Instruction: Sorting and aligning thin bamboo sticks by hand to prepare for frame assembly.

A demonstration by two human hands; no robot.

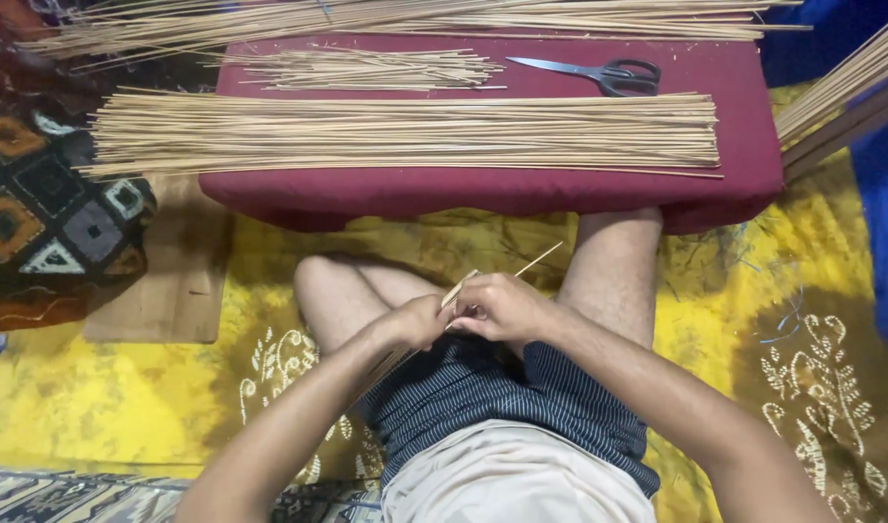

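Person sits on a yellow patterned floor cloth (95, 407), legs partly under a low maroon cushioned bench (483, 194); everything below is placed relative to that bench. Just in front of the bench's near edge, over the lap, both hands meet on a thin bamboo stick (536, 261). Left hand (420, 322) is clenched around the stick's lower part, and a few more sticks seem to run down from it toward the thigh, count unclear. Right hand (502, 305) pinches the same stick slightly higher, fingers curled closed on it; the free tip pokes up and right toward the bench edge. Stick judged very light, stiff along its length but slender enough to snap if bent hard; dry surface looks splintery rather than slippery. Best hold is probably close to the spot being worked, two hands near together, so it does not flex. On the bench top, along the near side, lies a wide bundle of long sticks (405, 133), overhanging the bench's left end. Behind it on the bench sits a smaller pile of short sticks (367, 70), and to the right of that, steel scissors (599, 74) with dark handles. Beyond the far edge lies another long stick bundle (415, 17). Left of the bench is a patchwork cushion (47, 194), with a wooden board (163, 291) just below it.
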